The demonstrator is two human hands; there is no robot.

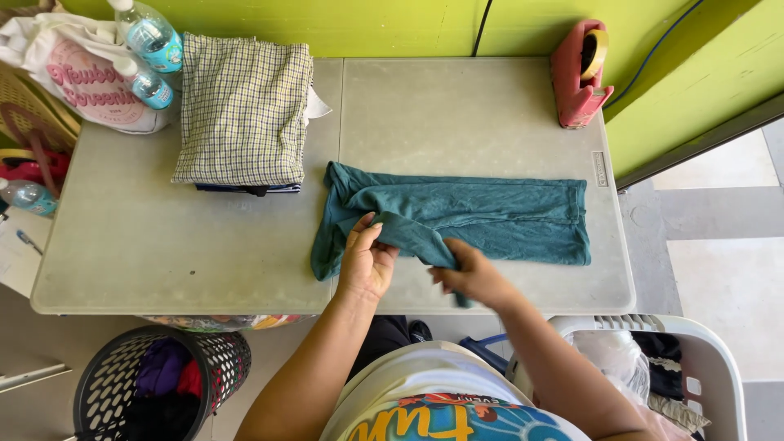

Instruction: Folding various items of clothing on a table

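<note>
The left hand rests half-curled on the teal knit garment, fingers bent over a folded edge near its left end. The right hand is closed in a pinch on a flap of the same cloth, wrist turned inward. Both forearms reach up from the table's near edge. The garment lies lengthwise across the grey plastic folding table, right of centre.
</note>
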